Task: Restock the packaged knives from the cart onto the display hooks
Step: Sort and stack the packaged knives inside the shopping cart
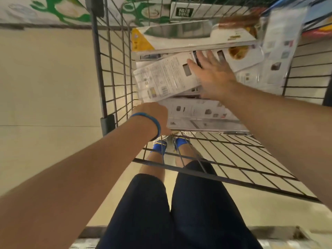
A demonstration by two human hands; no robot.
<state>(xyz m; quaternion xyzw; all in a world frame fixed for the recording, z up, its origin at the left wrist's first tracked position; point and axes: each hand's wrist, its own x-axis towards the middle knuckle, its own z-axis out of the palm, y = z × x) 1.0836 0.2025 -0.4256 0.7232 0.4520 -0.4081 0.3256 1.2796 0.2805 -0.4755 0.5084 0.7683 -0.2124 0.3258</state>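
Okay, picking stage: a person is bent over the wire cart (115,69) with both arms down in the pile of packaged knives. The display hooks are not in view.

The right hand (210,74) is flat, fingers spread, palm down on the pile, with its thumb at the far-right end of the tilted white pack (161,81). The left hand (154,115), blue wristband (149,119) on the wrist, sits at that pack's near-left corner. Its fingers go under the card and are hidden, so I can't tell if it grips or just props.

The tilted pack lies printed back up. Its long axis runs from the left knuckles across to the right thumb, the thumb end a bit further from the person. Which end holds the blade I can't tell, since only the back shows.

Just beyond the right fingertips a cleaver pack (179,38) lies face up, its long axis also across the cart. Its brown handle is off past the little-finger side and its yellow corner past the thumb side. Another pack (197,114) lies flat between the two wrists, partly under the tilted one.

To do it well, I'd say:
- Take one pack only, the right hand pinning its neighbours while the left slides it out along its length.
- Hold it by the card edge, not over the blade.
- Find the hang-hole end and keep it uppermost for the hook.

The loose stack looks likely to slide.
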